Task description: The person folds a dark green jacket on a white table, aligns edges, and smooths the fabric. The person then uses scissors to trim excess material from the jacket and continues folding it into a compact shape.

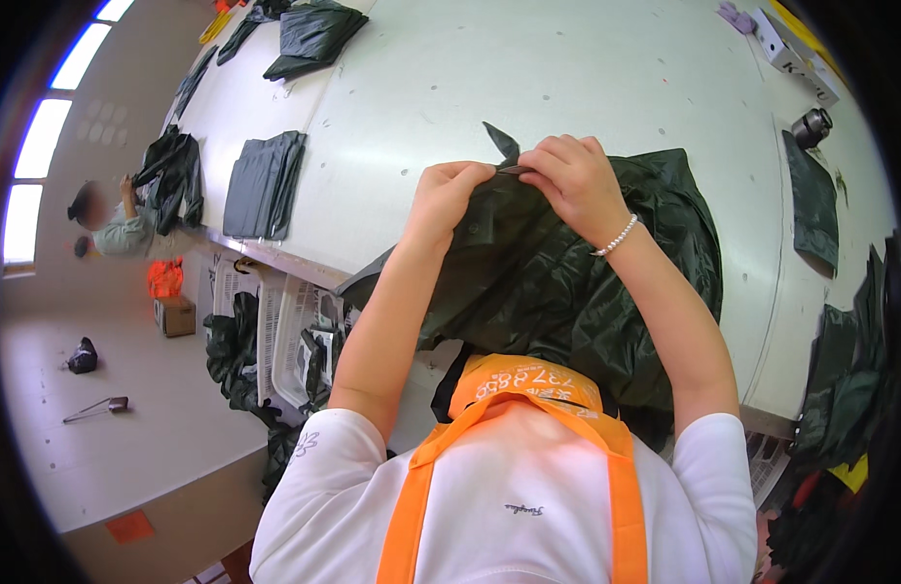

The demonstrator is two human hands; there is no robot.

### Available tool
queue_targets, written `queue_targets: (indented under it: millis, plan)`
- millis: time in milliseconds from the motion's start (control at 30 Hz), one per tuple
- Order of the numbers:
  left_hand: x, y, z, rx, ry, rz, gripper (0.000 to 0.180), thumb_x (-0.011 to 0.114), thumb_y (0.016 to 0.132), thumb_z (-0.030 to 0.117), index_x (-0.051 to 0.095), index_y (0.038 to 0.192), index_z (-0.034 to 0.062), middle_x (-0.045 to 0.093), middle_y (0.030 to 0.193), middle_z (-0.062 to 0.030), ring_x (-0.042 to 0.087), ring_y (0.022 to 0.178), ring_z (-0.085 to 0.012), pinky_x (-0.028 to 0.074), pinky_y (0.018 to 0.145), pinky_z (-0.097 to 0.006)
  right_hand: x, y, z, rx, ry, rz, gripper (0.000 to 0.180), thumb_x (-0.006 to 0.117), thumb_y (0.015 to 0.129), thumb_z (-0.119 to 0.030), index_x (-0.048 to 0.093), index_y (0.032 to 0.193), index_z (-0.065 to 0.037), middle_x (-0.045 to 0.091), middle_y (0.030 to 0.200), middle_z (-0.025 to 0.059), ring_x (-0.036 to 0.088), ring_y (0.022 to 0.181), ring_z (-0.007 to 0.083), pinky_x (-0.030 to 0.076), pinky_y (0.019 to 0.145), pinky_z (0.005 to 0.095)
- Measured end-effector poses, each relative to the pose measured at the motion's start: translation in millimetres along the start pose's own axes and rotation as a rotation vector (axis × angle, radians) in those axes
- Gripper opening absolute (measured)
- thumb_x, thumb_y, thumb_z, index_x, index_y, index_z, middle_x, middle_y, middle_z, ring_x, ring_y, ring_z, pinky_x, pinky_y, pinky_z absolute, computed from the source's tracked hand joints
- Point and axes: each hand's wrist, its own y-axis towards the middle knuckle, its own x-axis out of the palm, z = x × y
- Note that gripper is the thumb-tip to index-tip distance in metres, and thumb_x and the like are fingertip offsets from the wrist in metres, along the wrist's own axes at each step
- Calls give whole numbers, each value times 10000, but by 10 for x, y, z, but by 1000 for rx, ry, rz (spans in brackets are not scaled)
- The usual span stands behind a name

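A dark green, shiny garment point(587, 273) lies bunched across the table's near edge and hangs toward my orange apron. My left hand point(447, 200) is closed, pinching the garment's far edge between thumb and fingers. Beside it, my right hand point(574, 185), with a beaded bracelet at the wrist, is closed at the same edge. A thin greyish sliver shows between its fingertips, too small to name. From between the two hands a narrow dark strap end point(503, 144) sticks up and away from me.
Folded dark garments point(266, 185) lie left on the white table point(402, 88), and another bundle point(316, 39) farther back. White baskets point(293, 341) stand below the left edge. At right are a black jar point(811, 127), a white box point(796, 58) and dark cloth pieces point(813, 209). A co-worker point(129, 224) handles a garment far left.
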Motion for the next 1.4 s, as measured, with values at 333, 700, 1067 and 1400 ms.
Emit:
queue_targets:
  millis: [333,700,1067,1400]
  plan:
    - [-242,676,-352,543,679,388,436,645,823,144,535,1225,18,547,1185,-135,518,1002,-226,417,888,-342,-544,-1352,963,937,-40,211,280,684,798,-253,620,960,-35,618,924,122,624,780,288,503,705,354]
    - [2505,1086,-1086,432,940,-509,325,646,802,219,639,1070,36,606,1124,-167,552,1087,-315,434,922,-366,-640,-2384,2371,1237,-56,-107,248,714,759,-268,664,856,-45,590,917,159,594,840,336,478,755,402]
    - [2656,1165,-1626,899,1039,-326,331,681,714,88,594,1031,47,553,1098,-109,521,1003,-317,421,857,-426,-750,-2461,2542,1236,125,-33,284,677,794,-276,658,864,-1,611,868,134,605,789,282,471,715,360]
    - [2480,1827,-1636,844,989,-477,124,655,777,70,649,890,19,615,865,-85,596,783,-250,488,705,-340,-737,-2342,2427,1275,-2,-91,263,666,809,-294,641,824,-32,583,866,93,594,779,270,469,692,357]
